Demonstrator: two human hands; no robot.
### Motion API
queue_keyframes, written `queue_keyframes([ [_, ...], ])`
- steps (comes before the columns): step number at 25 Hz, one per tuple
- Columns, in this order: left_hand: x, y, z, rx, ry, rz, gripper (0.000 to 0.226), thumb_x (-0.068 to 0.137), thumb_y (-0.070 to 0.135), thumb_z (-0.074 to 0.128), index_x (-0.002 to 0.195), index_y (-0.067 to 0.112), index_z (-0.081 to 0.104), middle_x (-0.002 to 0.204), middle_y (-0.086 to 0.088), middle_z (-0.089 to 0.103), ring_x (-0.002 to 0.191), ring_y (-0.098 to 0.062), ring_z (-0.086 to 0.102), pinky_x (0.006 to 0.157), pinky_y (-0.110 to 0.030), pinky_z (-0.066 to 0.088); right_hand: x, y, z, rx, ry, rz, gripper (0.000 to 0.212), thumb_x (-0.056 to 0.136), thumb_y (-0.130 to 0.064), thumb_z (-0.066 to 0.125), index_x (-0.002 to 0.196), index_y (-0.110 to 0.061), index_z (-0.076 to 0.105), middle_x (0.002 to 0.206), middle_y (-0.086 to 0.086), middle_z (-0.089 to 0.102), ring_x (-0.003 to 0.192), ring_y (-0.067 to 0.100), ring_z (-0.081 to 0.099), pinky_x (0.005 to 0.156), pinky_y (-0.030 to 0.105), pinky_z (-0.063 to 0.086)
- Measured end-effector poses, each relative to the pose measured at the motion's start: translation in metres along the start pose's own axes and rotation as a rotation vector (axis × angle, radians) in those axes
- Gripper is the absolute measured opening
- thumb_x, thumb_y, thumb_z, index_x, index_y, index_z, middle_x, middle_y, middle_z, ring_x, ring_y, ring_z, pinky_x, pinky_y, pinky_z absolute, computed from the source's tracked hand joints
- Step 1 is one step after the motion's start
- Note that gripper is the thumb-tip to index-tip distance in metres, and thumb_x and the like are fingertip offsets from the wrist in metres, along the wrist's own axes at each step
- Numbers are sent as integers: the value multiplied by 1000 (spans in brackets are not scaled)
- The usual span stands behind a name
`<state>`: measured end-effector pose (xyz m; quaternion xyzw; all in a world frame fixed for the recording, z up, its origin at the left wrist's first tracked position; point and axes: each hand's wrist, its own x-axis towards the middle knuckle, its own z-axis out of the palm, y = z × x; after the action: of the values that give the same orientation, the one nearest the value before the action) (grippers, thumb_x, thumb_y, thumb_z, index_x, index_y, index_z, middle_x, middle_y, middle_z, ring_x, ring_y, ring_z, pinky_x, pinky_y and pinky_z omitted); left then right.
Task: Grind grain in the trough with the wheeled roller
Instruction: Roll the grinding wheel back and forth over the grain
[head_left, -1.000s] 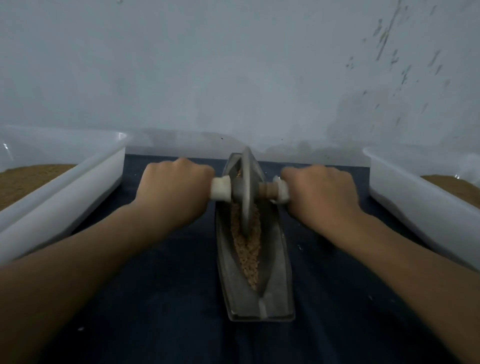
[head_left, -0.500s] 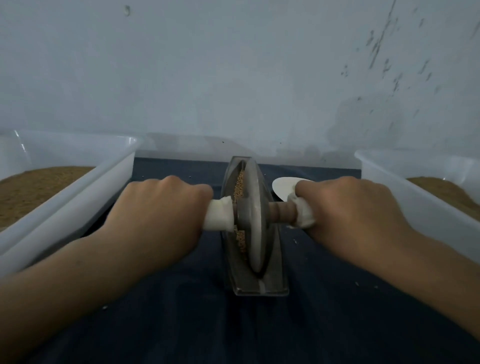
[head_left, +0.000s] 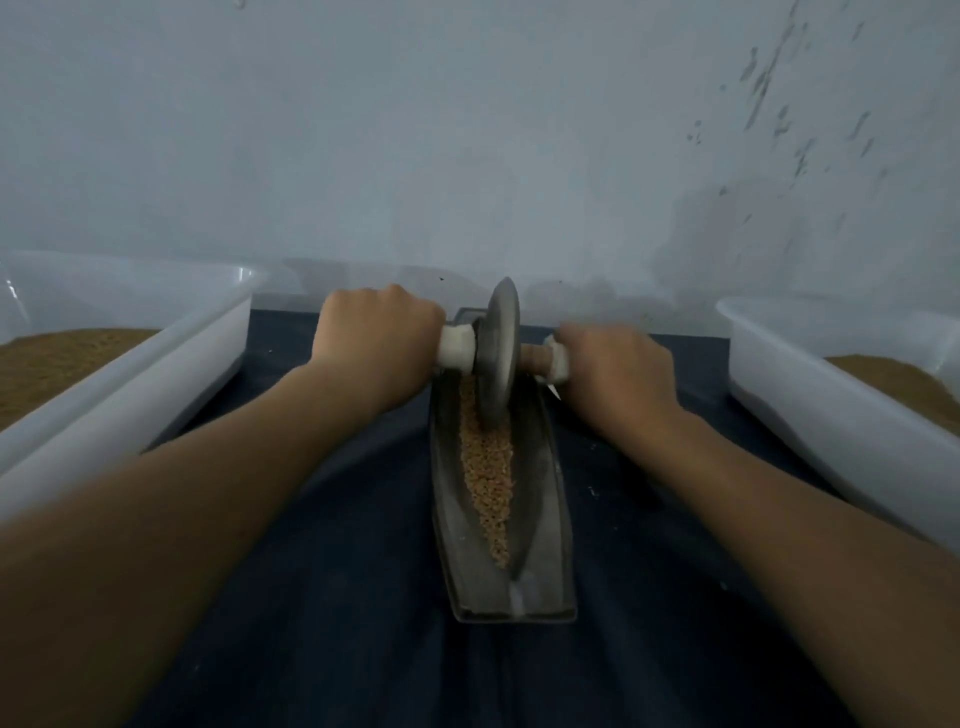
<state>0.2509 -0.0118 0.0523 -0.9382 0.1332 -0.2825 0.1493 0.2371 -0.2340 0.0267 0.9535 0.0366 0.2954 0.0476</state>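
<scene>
Grey metal trough (head_left: 543, 467) lay on the dark surface (head_left: 337, 597), long axis running near to far, grain (head_left: 488, 467) along its groove. At its far end the wheeled roller (head_left: 498, 353) stood upright, axle left-right. Fingers of the left hand (head_left: 379, 338) and right hand (head_left: 613, 369) gripped its handles.

Handle ends of roller (head_left: 500, 353) hidden inside left hand (head_left: 382, 338) and right hand (head_left: 613, 374); right hand slightly blurred. Far end of trough (head_left: 545, 519) hidden behind wheel. Frame edges cut left bin (head_left: 156, 374), right bin (head_left: 831, 395), both forearms.
</scene>
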Motion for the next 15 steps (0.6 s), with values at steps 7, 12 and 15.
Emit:
queue_keyframes([
  [7, -89, -16, -50, 6, 44, 106, 21, 73, 37, 63, 76, 34, 42, 59, 10, 32, 44, -9, 23, 44, -24, 13, -89, 11, -74, -45, 53, -189, 42, 49, -35, 81, 68, -28, 44, 52, -14, 13, 39, 13, 19, 45, 16, 7],
  [12, -47, -4, -10, -22, -10, 1, 12, 82, 33, 62, 82, 33, 49, 65, 8, 38, 51, -14, 35, 47, -27, 21, -44, 8, -24, -158, 72, -104, 22, 72, -33, 75, 74, -28, 54, 54, -11, 24, 45, 13, 19, 46, 21, 11],
  [15, 0, -1, 16, -120, -50, -84, 9, 88, 30, 60, 95, 27, 62, 75, 2, 46, 67, -24, 53, 57, -32, 37, 12, -1, 2, -150, 77, -27, 4, 86, -24, 63, 87, -25, 59, 68, -5, 52, 58, 23, 41, 51, 27, 24],
])
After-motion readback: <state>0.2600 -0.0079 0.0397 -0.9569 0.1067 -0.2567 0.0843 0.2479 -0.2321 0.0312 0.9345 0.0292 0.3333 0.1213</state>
